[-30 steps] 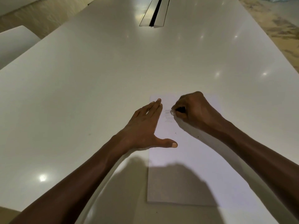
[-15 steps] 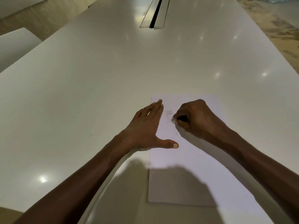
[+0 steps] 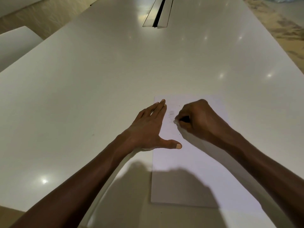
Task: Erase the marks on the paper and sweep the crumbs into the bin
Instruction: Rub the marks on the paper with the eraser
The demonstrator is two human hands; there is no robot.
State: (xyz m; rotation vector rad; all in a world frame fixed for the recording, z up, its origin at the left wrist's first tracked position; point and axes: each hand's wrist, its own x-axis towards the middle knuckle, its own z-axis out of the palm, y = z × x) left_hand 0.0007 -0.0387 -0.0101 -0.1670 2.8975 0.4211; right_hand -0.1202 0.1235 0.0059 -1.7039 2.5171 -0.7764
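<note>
A white sheet of paper (image 3: pixel 189 162) lies flat on the glossy white tabletop (image 3: pixel 98 83), its long edges running away from the person. No bin or other container shows in this view. Faint grey pencil marks (image 3: pixel 171 114) sit near the far left part of the sheet, and a few tiny dark crumbs (image 3: pixel 179 134) lie on the paper just below the right fist.

The left hand (image 3: pixel 148 130) is spread flat, palm down, straddling the left edge of the paper: the fingers point away along that edge, the thumb sticks out sideways onto the sheet. Its grip is fully open and has hold of nothing; it only presses down.

The right hand (image 3: pixel 197 119) is curled into a tight fist resting on the paper just right of the marks, knuckles up, forearm angled in from the lower right. Its grip is closed round a small pale eraser (image 3: pixel 176 120), of which only a tip peeks out at the fingertips, touching the sheet beside the marks
</note>
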